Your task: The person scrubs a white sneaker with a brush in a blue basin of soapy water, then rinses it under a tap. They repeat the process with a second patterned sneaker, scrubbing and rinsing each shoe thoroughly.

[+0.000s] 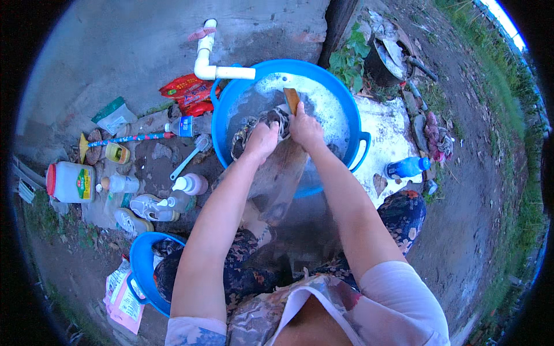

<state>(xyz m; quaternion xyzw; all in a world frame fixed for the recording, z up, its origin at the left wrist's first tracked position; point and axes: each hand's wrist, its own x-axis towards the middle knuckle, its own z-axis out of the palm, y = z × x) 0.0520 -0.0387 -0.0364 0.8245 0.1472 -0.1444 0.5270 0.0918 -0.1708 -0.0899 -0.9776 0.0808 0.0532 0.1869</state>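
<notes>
A large blue tub (355,109) of grey, foamy water stands in front of me. A worn wooden board (284,180) slants from near my lap up over its near rim into it. My left hand (264,141) is closed on a wet, dark-and-light patterned cloth (241,137) at the board's upper part. Just right of it, my right hand (306,129) grips a flat, yellow-brown wooden piece (291,99) that sticks up beyond the fingers. Whether this piece has bristles is hidden. More of the cloth lies between and under both hands.
A white drainpipe (231,72) juts over the tub's far left rim. To the left are a pale-blue brush (192,157), white shoes (153,207), several bottles and a red-lidded jug (72,181). A smaller blue bucket (141,262) sits near my left leg; a blue bottle (407,167) lies right.
</notes>
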